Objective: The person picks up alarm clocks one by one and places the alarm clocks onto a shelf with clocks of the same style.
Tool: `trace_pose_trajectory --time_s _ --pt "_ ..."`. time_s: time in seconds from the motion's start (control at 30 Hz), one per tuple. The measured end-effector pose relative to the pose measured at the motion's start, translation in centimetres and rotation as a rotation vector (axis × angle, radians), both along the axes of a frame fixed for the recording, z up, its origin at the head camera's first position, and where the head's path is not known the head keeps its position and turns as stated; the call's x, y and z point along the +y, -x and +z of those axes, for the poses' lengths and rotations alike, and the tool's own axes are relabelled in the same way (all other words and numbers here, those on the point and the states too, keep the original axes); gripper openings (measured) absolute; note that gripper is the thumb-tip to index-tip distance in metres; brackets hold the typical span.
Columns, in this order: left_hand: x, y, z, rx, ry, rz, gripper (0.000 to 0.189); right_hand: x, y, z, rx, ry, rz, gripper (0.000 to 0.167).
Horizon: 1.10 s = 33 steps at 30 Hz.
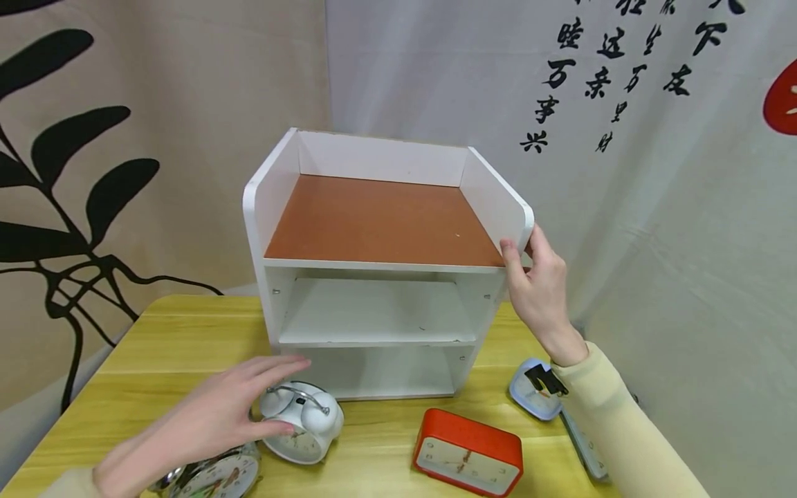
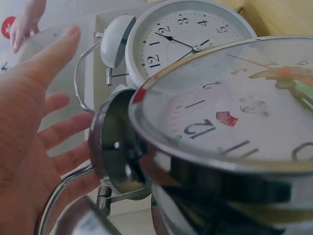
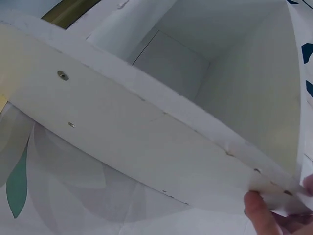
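A white shelf unit (image 1: 373,344) with a brown top board (image 1: 373,214) stands upright on the table. My right hand (image 1: 538,301) grips the front edge of its right side panel, thumb on the inner side; the right wrist view shows the fingertips (image 3: 259,210) at that panel. My left hand (image 1: 218,401) is over the table with fingers extended and thumb apart, near a white twin-bell alarm clock (image 1: 326,418). Below that hand is a silver twin-bell alarm clock (image 2: 205,112), partly hidden by the wrist in the head view.
A red rectangular clock (image 1: 467,449) lies on the yellow wooden table (image 1: 367,456), right of the white clock. Farther right are a small light-blue clock (image 1: 526,398) and a grey flat object (image 1: 585,449), partly behind the right sleeve. Curtains (image 1: 436,76) hang behind.
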<state>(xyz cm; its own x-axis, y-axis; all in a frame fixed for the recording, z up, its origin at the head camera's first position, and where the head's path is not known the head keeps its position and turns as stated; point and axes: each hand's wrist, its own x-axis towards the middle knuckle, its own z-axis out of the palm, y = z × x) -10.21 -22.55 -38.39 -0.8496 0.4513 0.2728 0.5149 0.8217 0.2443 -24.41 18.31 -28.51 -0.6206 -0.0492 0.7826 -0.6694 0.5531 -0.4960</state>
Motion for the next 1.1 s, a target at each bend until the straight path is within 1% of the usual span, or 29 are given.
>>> trace_pose_trajectory --time_s 0.17,0.3,0.43,0.53,0.67,0.77,0.83,0.93,1.0,1.1 --pt "0.4 0.3 0.3 -0.026 0.08 -0.044 0.078 -0.2 0.1 -0.4 0.049 -0.011 -0.052 0.028" --pt "1.0 1.1 0.8 -0.017 0.11 -0.09 0.078 -0.3 0.1 -0.4 0.066 0.013 -0.062 0.025" --pt "1.3 1.8 0.8 -0.037 0.132 -0.109 0.08 -0.3 0.1 -0.5 0.06 0.015 -0.064 0.026" --pt "1.4 2.1 0.7 -0.088 0.158 -0.098 0.083 -0.3 0.2 -0.6 0.054 0.006 -0.065 0.027" --pt "1.6 2.4 0.3 -0.195 0.185 -0.064 0.086 -0.2 0.1 -0.9 0.049 0.003 -0.065 0.026" --pt "1.8 2.6 0.1 -0.273 0.179 -0.039 0.087 -0.2 0.1 -1.0 0.047 0.001 -0.062 0.027" --pt "1.9 2.6 0.0 -0.305 0.17 -0.027 0.087 -0.3 0.1 -1.0 0.048 0.002 -0.057 0.027" --pt "1.9 2.6 -0.1 -0.325 0.157 -0.016 0.089 -0.3 0.1 -1.0 0.048 -0.004 -0.052 0.027" --pt "2.0 2.7 -0.1 -0.319 0.156 -0.01 0.088 -0.4 0.2 -0.9 0.049 -0.004 -0.048 0.027" --pt "2.1 2.9 -0.3 -0.296 0.158 -0.006 0.078 -0.4 0.3 -0.9 0.047 -0.003 -0.046 0.028"
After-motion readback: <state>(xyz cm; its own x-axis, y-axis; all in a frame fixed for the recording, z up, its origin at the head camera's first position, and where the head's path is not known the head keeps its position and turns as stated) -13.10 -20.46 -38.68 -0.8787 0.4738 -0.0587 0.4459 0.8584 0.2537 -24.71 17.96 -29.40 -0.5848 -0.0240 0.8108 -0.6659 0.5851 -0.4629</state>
